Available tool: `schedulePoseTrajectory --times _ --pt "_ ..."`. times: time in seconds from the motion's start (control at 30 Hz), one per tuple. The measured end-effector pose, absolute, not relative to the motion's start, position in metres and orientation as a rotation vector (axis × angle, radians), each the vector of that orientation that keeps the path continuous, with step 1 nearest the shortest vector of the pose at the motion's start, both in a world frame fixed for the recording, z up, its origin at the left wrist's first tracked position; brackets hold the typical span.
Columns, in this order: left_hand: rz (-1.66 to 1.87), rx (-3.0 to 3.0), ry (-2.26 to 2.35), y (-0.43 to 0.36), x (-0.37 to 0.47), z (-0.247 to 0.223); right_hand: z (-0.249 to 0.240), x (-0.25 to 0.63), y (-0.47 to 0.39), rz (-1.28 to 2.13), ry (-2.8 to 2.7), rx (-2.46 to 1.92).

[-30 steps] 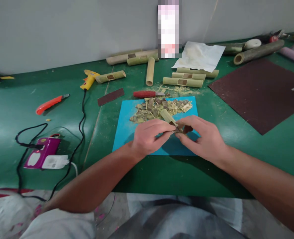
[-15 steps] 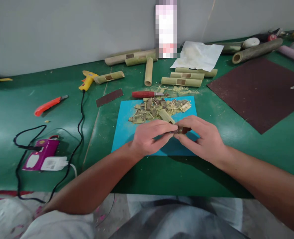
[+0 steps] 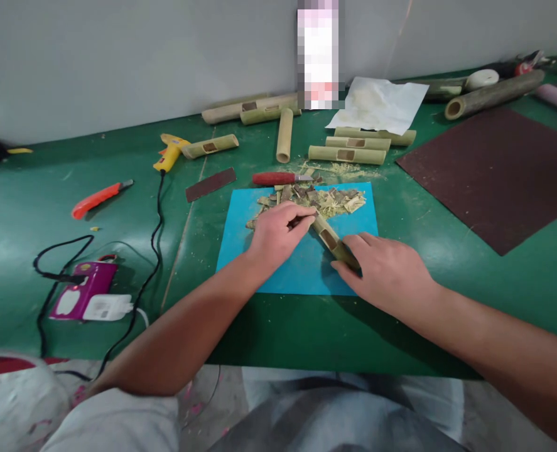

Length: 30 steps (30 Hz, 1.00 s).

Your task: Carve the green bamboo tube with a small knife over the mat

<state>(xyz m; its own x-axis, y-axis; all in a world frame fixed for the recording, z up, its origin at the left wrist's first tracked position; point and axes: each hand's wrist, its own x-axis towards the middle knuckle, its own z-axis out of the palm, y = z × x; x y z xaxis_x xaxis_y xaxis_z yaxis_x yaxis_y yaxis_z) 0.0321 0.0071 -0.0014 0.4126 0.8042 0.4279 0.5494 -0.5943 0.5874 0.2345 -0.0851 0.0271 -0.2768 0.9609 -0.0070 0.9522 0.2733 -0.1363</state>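
A short bamboo tube with a rectangular window cut in its side is held at a slant over a blue sheet. My right hand is wrapped around its near end. At the far end, my left hand pinches with thumb and fingers; a dark patch between them cannot be made out. Bamboo chips and shavings lie on the sheet just behind my hands. Beyond them rests a red-handled carving knife, and a brown sandpaper strip lies to its left.
On the green table, more cut bamboo tubes lie at the back. An orange utility knife, a yellow glue gun with its cord, and a purple power strip are left. A large dark sheet lies right.
My hands have moved apart. The left went up and left to the tube's far end, the right slightly down and right to its near end, exposing the window between them.
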Motion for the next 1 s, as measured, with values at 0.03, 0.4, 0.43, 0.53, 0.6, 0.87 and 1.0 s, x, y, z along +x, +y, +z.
schedulePoseTrajectory --times 0.03,0.4,0.43,0.53,0.6,0.87,1.0 --pt "0.982 2.31 1.165 0.007 0.032 -0.002 0.027 0.234 -0.086 0.204 -2.447 -1.856" --pt "0.74 2.563 0.981 -0.014 0.042 0.0 0.024 0.231 -0.085 0.354 -2.404 -1.939" --pt "0.714 2.582 0.943 -0.014 0.043 -0.001 0.023 0.231 -0.086 0.359 -2.399 -1.943" --pt "0.854 2.581 0.98 -0.01 0.043 -0.001 0.023 0.231 -0.086 0.355 -2.37 -1.962" --pt "0.916 2.576 1.021 -0.007 0.041 -0.001 0.024 0.23 -0.086 0.362 -2.357 -1.997" --pt "0.891 2.586 1.068 -0.009 0.035 0.002 0.026 0.229 -0.084 0.37 -2.366 -2.057" --pt "0.807 2.611 0.968 -0.004 0.032 0.0 0.023 0.231 -0.085 0.354 -2.374 -1.997"
